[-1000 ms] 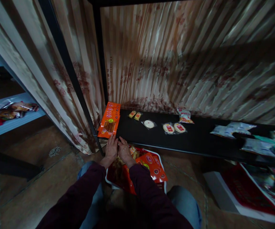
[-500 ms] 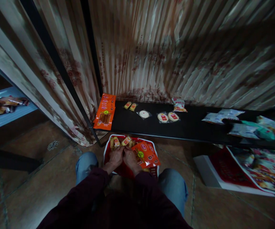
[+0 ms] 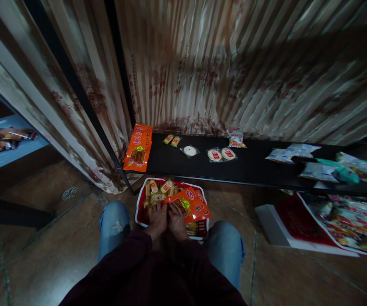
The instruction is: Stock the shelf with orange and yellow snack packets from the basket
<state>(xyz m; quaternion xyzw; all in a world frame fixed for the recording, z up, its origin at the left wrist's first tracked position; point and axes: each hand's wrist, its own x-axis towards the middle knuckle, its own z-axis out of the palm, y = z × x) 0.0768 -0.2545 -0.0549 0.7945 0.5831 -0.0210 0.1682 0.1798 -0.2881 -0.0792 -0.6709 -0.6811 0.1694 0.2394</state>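
Observation:
My left hand (image 3: 158, 222) and my right hand (image 3: 177, 221) lie side by side inside a red, white-rimmed basket (image 3: 140, 199) on the floor between my knees. The basket holds small yellow snack packets (image 3: 158, 190) and orange packets (image 3: 188, 203). My right hand's fingers touch the lower edge of the orange packets. My left hand rests among the yellow packets. Both hands are curled, and what they grip is hidden in the dim light. A stack of orange packets (image 3: 138, 146) lies at the left end of the low black shelf (image 3: 253, 170).
On the black shelf lie small yellow packets (image 3: 171, 140), round wrapped cakes (image 3: 218, 154), a red-white pouch (image 3: 236, 139) and pale bags (image 3: 292, 152) at the right. A flat red-printed box (image 3: 298, 225) sits on the tiled floor. A striped curtain hangs behind. Another shelf (image 3: 8, 148) is far left.
My hands drew back from the shelf's front edge by the orange stack down into the basket. The view tilted so the basket and my knees show more fully.

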